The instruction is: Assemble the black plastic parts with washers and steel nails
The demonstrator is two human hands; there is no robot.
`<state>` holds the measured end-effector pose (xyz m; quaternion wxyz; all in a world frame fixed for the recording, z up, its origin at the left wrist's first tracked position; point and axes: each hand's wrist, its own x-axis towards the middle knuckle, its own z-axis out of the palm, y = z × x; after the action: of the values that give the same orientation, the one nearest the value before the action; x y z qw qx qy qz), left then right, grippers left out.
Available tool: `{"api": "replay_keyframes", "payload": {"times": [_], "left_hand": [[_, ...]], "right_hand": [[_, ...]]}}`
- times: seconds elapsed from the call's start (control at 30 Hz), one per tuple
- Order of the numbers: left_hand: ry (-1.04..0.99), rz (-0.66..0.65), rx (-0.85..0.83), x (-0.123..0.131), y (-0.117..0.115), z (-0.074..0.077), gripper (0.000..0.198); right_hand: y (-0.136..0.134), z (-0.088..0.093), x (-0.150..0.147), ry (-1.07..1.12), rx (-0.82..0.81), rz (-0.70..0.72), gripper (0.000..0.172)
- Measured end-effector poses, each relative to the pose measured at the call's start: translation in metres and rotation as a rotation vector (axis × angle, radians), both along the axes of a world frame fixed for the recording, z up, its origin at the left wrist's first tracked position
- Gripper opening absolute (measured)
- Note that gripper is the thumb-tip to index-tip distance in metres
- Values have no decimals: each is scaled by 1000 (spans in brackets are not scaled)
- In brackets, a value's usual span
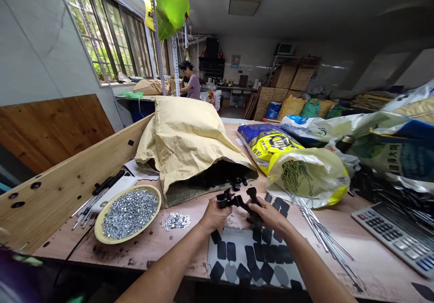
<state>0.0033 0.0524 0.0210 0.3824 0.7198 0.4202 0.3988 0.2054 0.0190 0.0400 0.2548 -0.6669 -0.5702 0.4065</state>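
Observation:
In the middle of the bench, my left hand (pixel 214 215) is closed around a black plastic part (pixel 224 198) with a squarish socket-like end. My right hand (pixel 268 213) grips another dark plastic part (pixel 252 194); whether the two parts are joined I cannot tell. Just beyond my hands, a large tan paper sack (pixel 190 144) lies on its side, its mouth facing me with black pieces inside. Below them a pale sheet (pixel 239 239) carries many dark rounded-rectangle pads (pixel 267 252). Left of my left hand is a small heap of metal nuts or washers (pixel 176 221).
A cream bowl (pixel 158 207) full of small metal hardware stands at the left. To the right, a yellow-white bag (pixel 327 172) spills long thin metal rods (pixel 320 230), near a large calculator (pixel 395 235). A wooden board (pixel 84 181) edges the left side. Another person (pixel 192 83) works behind.

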Motion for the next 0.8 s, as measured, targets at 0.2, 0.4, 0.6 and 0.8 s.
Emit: {"api": "replay_keyframes", "payload": {"times": [0.2, 0.4, 0.6, 0.8], "left_hand": [[-84, -198, -47, 14, -35, -6, 32], [-447, 57, -260, 21, -36, -18, 32], [-534, 172, -339, 13, -28, -20, 26], [-526, -2, -308, 3, -41, -20, 61]], "right_hand": [[-29, 14, -13, 555, -181, -111, 33], [-32, 5, -24, 666, -97, -255, 41], [-38, -25, -48, 307, 417, -157, 43], [-49, -35, -71, 101, 534, -85, 32]]}}
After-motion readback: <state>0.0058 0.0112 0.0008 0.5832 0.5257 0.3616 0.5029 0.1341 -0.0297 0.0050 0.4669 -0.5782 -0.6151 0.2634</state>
